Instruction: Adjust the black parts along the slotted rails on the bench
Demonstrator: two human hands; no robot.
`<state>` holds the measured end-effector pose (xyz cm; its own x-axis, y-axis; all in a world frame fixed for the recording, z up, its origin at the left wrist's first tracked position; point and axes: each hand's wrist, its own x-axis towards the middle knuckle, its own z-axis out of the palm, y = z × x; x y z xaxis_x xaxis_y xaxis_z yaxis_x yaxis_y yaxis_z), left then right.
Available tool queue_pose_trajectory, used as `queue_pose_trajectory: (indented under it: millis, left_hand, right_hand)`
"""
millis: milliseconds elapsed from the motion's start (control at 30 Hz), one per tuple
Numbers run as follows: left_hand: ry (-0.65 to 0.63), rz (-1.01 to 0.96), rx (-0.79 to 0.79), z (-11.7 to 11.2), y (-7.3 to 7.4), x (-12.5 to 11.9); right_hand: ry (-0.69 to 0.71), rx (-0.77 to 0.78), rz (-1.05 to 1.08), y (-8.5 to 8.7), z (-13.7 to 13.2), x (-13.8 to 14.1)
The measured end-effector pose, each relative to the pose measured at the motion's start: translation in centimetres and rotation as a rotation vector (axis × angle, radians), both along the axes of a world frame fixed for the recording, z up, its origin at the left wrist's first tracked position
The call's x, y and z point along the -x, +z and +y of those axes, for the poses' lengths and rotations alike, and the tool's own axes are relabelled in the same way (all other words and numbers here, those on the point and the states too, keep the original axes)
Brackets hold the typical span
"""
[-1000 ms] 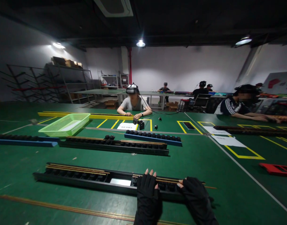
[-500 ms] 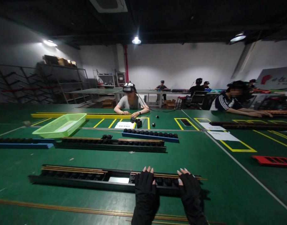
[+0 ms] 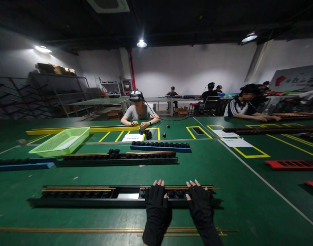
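Observation:
A long black channel-shaped rail [image 3: 95,203] lies across the green table in front of me, with a row of black blocks inside. Thin brass-coloured rods [image 3: 78,189] rest along the blocks on its left half. More rods [image 3: 175,187] run along the right half. My left hand [image 3: 156,198], in a black fingerless glove, lies over the rail right of its middle, fingers stretched across the rods. Near the right end, my right hand [image 3: 199,199], gloved alike, rests with fingers spread on the rods and blocks. The undersides of both hands are hidden.
Loose long rods [image 3: 69,230] lie nearest me. Beyond the rail are another black rail [image 3: 120,161], a blue rail [image 3: 161,147] and a green basket [image 3: 61,141]. A person [image 3: 140,112] sits opposite; another works at the right [image 3: 240,106]. Red parts [image 3: 294,165] lie right.
The view has swung slightly to the right, so most things sit farther left. Both hands stay on the rail, with fingers still laid over the rods.

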<state>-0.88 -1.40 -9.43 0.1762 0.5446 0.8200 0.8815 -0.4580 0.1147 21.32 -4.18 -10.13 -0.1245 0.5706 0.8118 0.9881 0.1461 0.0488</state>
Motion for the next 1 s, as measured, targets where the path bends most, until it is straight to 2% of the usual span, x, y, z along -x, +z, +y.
queue_pose_trajectory:
  millis: [400, 600, 1000]
  left_hand:
    - [0.019, 0.003, -0.009, -0.3, 0.4, -0.1]
    - [0.01, -0.03, 0.027, -0.9, 1.3, -0.6]
    - [0.012, -0.036, 0.111, -1.4, 1.4, -0.8]
  right_hand:
    - [0.001, 0.001, -0.006, 0.3, 0.0, 0.2]
    - [-0.007, 0.054, 0.012, 0.5, -0.3, 0.2]
    - [-0.003, 0.116, 0.057, 0.8, -0.7, 0.3]
